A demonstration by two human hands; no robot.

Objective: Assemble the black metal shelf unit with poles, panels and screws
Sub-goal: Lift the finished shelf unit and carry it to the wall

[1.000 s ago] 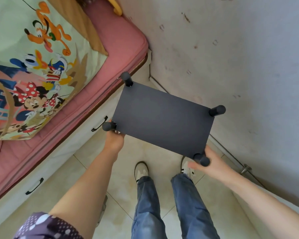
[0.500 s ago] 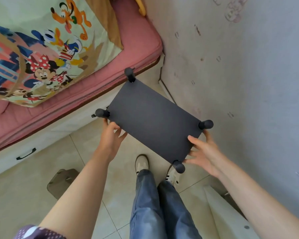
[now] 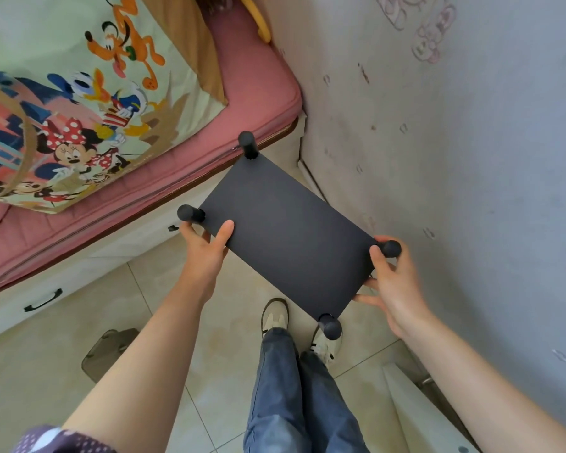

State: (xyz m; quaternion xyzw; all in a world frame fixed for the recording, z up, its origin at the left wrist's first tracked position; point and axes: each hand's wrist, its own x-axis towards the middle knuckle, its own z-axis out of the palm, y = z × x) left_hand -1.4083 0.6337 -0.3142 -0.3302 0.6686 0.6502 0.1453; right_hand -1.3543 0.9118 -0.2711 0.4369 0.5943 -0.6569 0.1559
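Two hands (image 3: 206,253) on one black panel (image 3: 288,237), four poles (image 3: 247,143).

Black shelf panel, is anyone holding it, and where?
Yes: the left hand grips the black shelf panel at its left short edge, the right hand at its right short edge.

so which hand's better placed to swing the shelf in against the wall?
Right, probably. The right hand grips the shelf at its short edge nearest the wall, thumb on top by the corner pole. The left hand pinches the bed-side edge, farther from the wall.
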